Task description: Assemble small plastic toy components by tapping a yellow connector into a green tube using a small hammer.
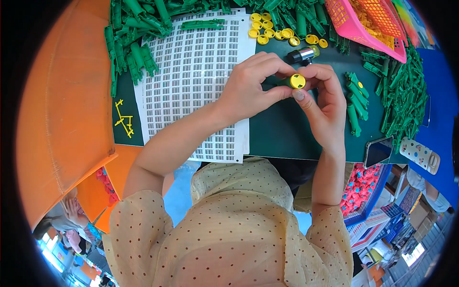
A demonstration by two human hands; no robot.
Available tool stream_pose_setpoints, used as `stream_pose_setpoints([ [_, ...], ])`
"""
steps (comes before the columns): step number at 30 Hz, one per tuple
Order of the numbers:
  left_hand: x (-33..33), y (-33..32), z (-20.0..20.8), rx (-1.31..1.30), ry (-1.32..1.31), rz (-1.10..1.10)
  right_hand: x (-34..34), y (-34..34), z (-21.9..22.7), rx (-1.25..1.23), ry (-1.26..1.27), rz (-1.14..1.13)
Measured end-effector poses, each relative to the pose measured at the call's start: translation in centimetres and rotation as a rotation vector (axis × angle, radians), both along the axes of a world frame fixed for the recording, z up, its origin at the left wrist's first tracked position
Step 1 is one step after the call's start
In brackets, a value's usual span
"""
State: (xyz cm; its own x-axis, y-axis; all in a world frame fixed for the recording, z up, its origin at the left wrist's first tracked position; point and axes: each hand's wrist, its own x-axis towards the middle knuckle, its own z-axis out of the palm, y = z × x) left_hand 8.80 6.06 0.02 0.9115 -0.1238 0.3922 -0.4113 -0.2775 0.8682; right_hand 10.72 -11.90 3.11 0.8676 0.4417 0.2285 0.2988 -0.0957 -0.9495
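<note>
Both my hands hold a small green plastic part with a round yellow cap (297, 81) on its end, over the dark green tabletop. My left hand (253, 86) pinches the part from the left between thumb and fingers. From the right, the thumb of my right hand (325, 98) presses near the cap's lower edge, its fingers curled behind. Most of the green part is hidden by my fingers. Just beyond them lies a small mallet (302, 55) with a black face and a yellow face. Several loose yellow caps (267, 25) lie farther back.
Green plastic pieces pile up at the back left (138, 28) and right (404, 95). Several green tubes (357, 100) lie by my right hand. Printed label sheets (191, 81) are under my left forearm. A pink basket (344, 24), a phone (378, 152) and a yellow sprue (125, 118) also sit around.
</note>
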Motion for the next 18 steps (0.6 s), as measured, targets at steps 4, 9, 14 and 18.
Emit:
stream_pose_setpoints([
  [4, 0.1, -0.1, -0.1, -0.005, 0.016, -0.002, -0.7, -0.8, 1.0, -0.054, 0.054, -0.086],
  [9, 0.0, -0.1, -0.1, -0.026, 0.05, 0.004, -0.9, -3.8, -0.7, -0.725, -0.426, -0.321],
  [14, 0.4, -0.6, -0.6, -0.084, -0.019, 0.051, -1.7, -4.0, -0.9, -0.868, -0.19, -0.335],
  [18, 0.4, -0.6, -0.8, -0.077, -0.03, 0.056, -1.9, -4.5, 0.4, -0.394, 0.321, -0.345],
])
